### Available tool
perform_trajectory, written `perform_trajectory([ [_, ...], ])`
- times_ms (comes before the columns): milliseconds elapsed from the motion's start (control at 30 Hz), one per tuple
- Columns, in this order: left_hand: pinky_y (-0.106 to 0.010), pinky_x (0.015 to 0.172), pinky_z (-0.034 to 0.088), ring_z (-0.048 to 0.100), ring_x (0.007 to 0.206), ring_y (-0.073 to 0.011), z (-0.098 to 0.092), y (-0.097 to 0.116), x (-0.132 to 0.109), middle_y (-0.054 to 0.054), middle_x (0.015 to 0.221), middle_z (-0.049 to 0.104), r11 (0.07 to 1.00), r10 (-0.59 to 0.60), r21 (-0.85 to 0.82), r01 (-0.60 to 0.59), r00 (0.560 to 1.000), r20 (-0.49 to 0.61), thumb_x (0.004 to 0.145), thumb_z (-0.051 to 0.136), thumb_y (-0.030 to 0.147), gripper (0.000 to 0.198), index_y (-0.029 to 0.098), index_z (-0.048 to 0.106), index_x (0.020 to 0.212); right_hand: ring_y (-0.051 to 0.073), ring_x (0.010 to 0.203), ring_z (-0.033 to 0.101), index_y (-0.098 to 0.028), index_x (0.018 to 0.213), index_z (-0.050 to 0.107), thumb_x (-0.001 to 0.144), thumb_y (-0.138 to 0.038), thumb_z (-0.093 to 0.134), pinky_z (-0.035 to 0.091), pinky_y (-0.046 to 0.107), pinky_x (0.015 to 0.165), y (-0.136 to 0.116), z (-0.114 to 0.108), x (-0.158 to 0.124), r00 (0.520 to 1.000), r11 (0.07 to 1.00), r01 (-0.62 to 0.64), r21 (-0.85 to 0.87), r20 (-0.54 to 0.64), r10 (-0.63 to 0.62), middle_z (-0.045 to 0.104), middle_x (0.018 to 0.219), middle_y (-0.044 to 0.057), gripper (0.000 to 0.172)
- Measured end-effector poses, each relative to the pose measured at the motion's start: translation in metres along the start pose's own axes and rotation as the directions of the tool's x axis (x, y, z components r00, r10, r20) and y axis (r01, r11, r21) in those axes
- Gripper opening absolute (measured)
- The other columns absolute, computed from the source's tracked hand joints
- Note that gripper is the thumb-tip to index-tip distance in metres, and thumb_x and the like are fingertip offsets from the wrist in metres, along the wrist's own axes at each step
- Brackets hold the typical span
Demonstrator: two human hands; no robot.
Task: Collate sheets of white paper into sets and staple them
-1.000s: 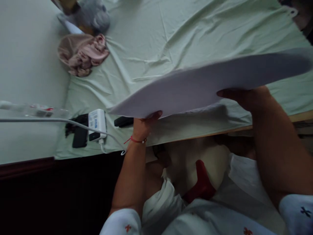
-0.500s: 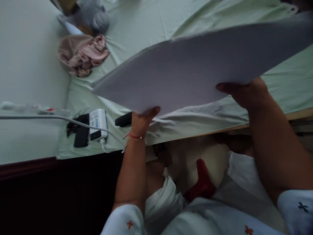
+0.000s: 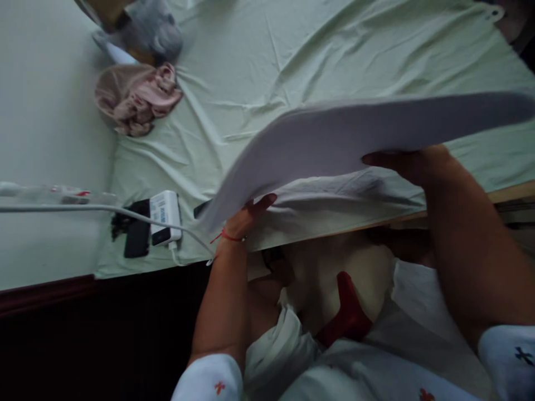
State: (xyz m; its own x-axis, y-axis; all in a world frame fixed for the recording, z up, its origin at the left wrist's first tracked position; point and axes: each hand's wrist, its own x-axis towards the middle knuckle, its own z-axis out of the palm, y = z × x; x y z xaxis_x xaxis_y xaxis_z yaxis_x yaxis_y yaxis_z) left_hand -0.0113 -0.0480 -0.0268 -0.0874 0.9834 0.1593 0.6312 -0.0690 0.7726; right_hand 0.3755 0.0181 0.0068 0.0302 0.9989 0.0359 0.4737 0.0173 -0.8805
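Both hands (image 3: pixel 246 214) partly under blurred sheet (image 3: pixel 355 139)

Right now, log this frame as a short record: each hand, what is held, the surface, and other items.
left hand: grips the near left edge of the white sheet
right hand: grips the sheet's near edge further right
white sheet: large, pale, bowed, lifted above the bed, blurred
surface: bed with wrinkled light green bedsheet
other items: white power bank with cable, black device, pink cloth at the far left
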Motion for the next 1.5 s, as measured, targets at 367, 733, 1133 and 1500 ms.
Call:
perform_trajectory([
  [367, -0.049, 0.133, 0.035, 0.061, 0.143, -0.0358, 0.011, 0.012, 0.006, -0.014, 0.123, 0.078, 0.971, -0.094, -0.232, 0.061, 0.987, -0.132, 0.073, 0.093, 0.057, 0.056, 0.021, 0.078, 0.113, 0.015, 0.088, 0.068, -0.015, 0.088, 0.074, 0.076, -0.006, 0.091, 0.061, 0.037, 0.093, -0.021, 0.007, 0.001, 0.996, 0.953, -0.058, 0.297, 0.085, 0.034, 0.074, 0.09, -0.002, 0.022],
  [733, -0.045, 0.092, 0.066, 0.076, 0.111, -0.0321, 0.006, 0.048, -0.006, -0.009, 0.116, 0.08, 0.546, -0.38, -0.698, 0.463, 0.88, 0.286, 0.063, 0.101, 0.052, 0.067, 0.022, 0.076, 0.118, 0.007, 0.066, 0.066, -0.017, 0.076, 0.072, 0.085, -0.012, 0.088, 0.061, 0.022, 0.069, -0.029, 0.019, 0.007, 0.975, 0.768, -0.215, 0.604, 0.088, 0.204, 0.072, 0.075, -0.005, 0.018],
  [1133, -0.017, 0.04, 0.031, 0.063, 0.056, -0.0106, 0.005, 0.059, -0.008, -0.001, 0.071, 0.07, 0.61, -0.315, -0.529, 0.59, 0.793, 0.521, 0.062, 0.102, 0.041, 0.045, 0.016, 0.073, 0.086, 0.005, 0.064, 0.067, -0.017, 0.075, 0.076, 0.079, -0.016, 0.094, 0.06, 0.022, 0.069, -0.022, 0.013, 0.008, 0.996, 0.77, -0.081, 0.633, 0.033, 0.077, 0.076, 0.076, -0.006, 0.018],
  [1500, -0.019, 0.04, 0.025, 0.044, 0.045, -0.0048, 0.009, 0.069, -0.012, 0.003, 0.059, 0.065, 0.642, -0.338, -0.601, 0.477, 0.879, 0.337, 0.057, 0.096, 0.027, 0.035, 0.017, 0.068, 0.076, 0.006, 0.069, 0.065, -0.017, 0.077, 0.076, 0.081, -0.013, 0.092, 0.061, 0.027, 0.079, -0.012, 0.017, 0.016, 0.993, 0.831, 0.043, 0.554, -0.115, 0.025, 0.077, 0.081, -0.004, 0.018],
])
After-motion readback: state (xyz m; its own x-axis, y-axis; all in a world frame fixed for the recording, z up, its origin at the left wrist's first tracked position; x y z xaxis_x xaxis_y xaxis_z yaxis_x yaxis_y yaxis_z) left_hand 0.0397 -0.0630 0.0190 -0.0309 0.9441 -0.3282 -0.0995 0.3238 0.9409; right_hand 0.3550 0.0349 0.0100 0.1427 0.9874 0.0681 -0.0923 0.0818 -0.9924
